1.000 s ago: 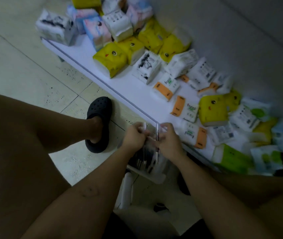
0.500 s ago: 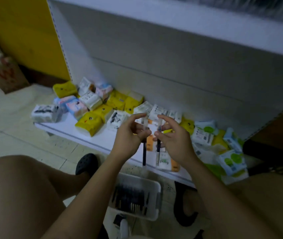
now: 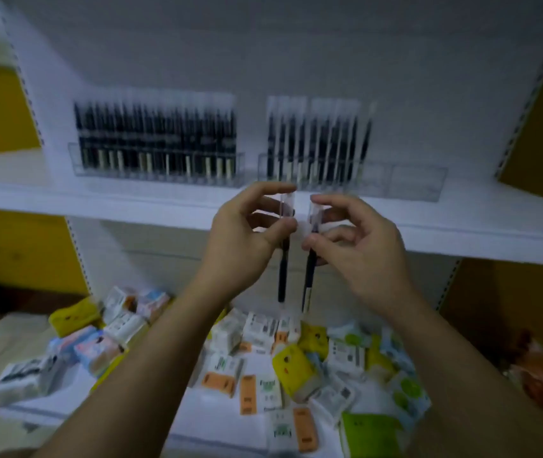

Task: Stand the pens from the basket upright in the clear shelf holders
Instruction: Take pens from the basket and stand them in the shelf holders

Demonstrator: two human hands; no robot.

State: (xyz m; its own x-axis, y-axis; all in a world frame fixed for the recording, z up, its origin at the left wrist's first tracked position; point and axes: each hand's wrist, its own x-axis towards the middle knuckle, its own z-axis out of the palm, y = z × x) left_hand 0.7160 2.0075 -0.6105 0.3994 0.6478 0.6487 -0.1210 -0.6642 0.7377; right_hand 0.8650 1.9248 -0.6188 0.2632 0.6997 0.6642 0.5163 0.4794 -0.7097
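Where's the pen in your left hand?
Head view, centre: the left hand pinches the pen upright before the shelf edge, just left of the other pen, below the right holder.

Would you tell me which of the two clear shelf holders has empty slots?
The right-hand holder: its right end is bare, while the left holder is packed.

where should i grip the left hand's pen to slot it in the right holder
Pinch the pen at its clear capped top, from the side, as the left hand does. It hangs upright with the dark barrel free below, so that end can likely drop into the empty end of the right holder.
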